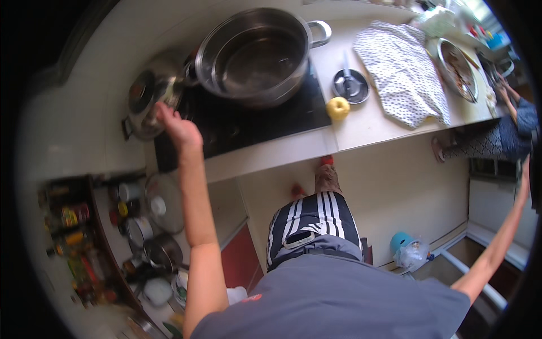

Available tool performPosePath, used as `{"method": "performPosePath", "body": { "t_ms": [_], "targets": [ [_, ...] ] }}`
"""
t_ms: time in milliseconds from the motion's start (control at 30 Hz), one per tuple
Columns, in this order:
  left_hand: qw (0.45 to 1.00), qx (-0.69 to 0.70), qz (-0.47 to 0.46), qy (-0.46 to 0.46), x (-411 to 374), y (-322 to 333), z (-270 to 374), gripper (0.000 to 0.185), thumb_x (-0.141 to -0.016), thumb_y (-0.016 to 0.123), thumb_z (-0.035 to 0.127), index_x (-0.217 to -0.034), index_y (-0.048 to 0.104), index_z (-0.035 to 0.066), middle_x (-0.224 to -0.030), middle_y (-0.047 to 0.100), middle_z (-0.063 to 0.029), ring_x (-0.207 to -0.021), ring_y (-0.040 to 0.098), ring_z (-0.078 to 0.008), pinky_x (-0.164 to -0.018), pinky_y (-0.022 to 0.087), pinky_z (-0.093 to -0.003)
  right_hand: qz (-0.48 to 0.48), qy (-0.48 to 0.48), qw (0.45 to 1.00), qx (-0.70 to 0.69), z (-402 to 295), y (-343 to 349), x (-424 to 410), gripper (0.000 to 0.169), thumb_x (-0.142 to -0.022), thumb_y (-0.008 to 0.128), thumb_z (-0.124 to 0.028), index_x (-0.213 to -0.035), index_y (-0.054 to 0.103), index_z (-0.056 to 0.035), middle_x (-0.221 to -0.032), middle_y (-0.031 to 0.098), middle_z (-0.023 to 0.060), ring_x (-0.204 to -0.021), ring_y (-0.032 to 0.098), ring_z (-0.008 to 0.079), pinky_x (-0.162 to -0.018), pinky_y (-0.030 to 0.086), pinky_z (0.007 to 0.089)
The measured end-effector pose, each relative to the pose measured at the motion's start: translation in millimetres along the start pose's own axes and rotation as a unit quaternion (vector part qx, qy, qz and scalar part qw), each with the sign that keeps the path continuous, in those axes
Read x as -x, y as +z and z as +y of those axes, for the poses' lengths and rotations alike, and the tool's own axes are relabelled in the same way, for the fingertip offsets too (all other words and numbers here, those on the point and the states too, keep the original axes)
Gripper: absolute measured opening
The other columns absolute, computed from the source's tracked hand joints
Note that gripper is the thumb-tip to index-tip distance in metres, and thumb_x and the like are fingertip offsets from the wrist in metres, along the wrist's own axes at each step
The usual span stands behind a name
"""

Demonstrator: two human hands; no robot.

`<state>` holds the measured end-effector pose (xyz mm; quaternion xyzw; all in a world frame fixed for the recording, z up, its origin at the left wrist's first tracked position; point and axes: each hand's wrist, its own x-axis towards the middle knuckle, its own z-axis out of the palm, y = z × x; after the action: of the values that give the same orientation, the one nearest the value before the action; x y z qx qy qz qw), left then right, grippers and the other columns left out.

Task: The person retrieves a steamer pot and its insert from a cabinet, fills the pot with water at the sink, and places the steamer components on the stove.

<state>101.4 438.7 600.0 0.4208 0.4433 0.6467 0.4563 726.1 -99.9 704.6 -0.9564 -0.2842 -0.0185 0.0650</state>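
My left hand (182,129) is at the left end of the black cooktop (237,123), its fingers apart beside a steel pot (154,99) with a lid, holding nothing that I can see. A large steel pot (254,95) with side handles stands on the cooktop, its wide mouth uncovered. To its right, a knife (347,70) rests in a small dark bowl (358,95), with a yellow apple (338,109) beside it. My right arm reaches out to the far right rim, where my right hand (525,171) shows only narrowly; what it touches is unclear.
A dotted cloth (402,76) and an oval steel basin (442,63) with food lie along the counter. Another person (514,127) works at its far right end. Bottles (76,237) and pans (163,252) fill shelves at lower left. A plastic bag (410,254) sits low at right.
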Motion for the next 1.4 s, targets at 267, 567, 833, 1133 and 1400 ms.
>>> {"method": "performPosePath", "body": {
  "t_ms": [267, 567, 833, 1133, 1400],
  "targets": [
    [0.97, -0.179, -0.069, 0.152, 124.0, -40.6, -13.0, 0.05, -0.093, 0.041, 0.028, -0.132, 0.022, 0.002, -0.137, 0.018, -0.0141, -0.124, 0.024, -0.0248, -0.105, 0.018, -0.0383, -0.175, 0.105, 0.978, 0.035, 75.8, -71.7, 110.6, 0.059, -0.083, 0.054, -0.045, -0.123, 0.045, -0.0028, -0.123, 0.047, 0.0141, -0.112, 0.045, 0.0302, -0.095, 0.034, 0.0419],
    [0.944, -0.321, 0.009, 0.076, 199.9, -128.3, -33.2, 0.057, -0.085, 0.056, 0.023, -0.13, 0.026, 0.004, -0.131, 0.021, -0.0154, -0.119, 0.027, -0.0303, -0.102, 0.022, -0.0429, -0.396, 0.317, 0.862, -0.017, 102.0, -18.1, 131.9, 0.058, -0.082, 0.056, -0.047, -0.126, 0.045, -0.0116, -0.127, 0.047, 0.0095, -0.118, 0.044, 0.0229, -0.096, 0.033, 0.0459],
    [0.948, -0.25, -0.061, 0.187, 160.2, -97.4, -20.0, 0.041, -0.087, 0.049, 0.014, -0.125, 0.038, 0.003, -0.128, 0.033, -0.0141, -0.115, 0.036, -0.0264, -0.099, 0.03, -0.038, 0.053, -0.205, 0.971, 0.113, -105.8, 20.9, 152.2, 0.037, -0.088, 0.052, -0.023, -0.119, 0.051, -0.0028, -0.124, 0.048, 0.0146, -0.115, 0.046, 0.0273, -0.097, 0.035, 0.0388],
    [0.985, 0.005, -0.112, -0.132, -45.3, 20.5, -80.5, 0.039, -0.09, 0.044, 0.042, -0.087, 0.055, 0.005, -0.069, 0.037, 0.002, -0.066, 0.037, -0.0097, -0.064, 0.037, -0.028, -0.123, -0.102, 0.847, -0.507, -365.2, 142.2, 29.8, 0.035, -0.088, 0.051, -0.038, -0.11, 0.06, -0.0124, -0.087, 0.058, -0.0048, -0.069, 0.048, 0.0021, -0.057, 0.035, 0.018],
    [0.972, -0.069, -0.135, -0.18, -121.3, 29.4, -102.6, 0.024, -0.089, 0.05, 0.019, -0.082, 0.06, -0.001, -0.061, 0.057, -0.0037, -0.048, 0.054, -0.0123, -0.041, 0.042, -0.0222, -0.244, 0.071, 0.706, -0.661, -501.7, 264.5, -76.9, 0.044, -0.085, 0.049, -0.053, -0.091, 0.057, -0.0106, -0.053, 0.034, -0.0069, -0.041, 0.028, 0.0039, -0.038, 0.022, 0.0198]
  ]
}}
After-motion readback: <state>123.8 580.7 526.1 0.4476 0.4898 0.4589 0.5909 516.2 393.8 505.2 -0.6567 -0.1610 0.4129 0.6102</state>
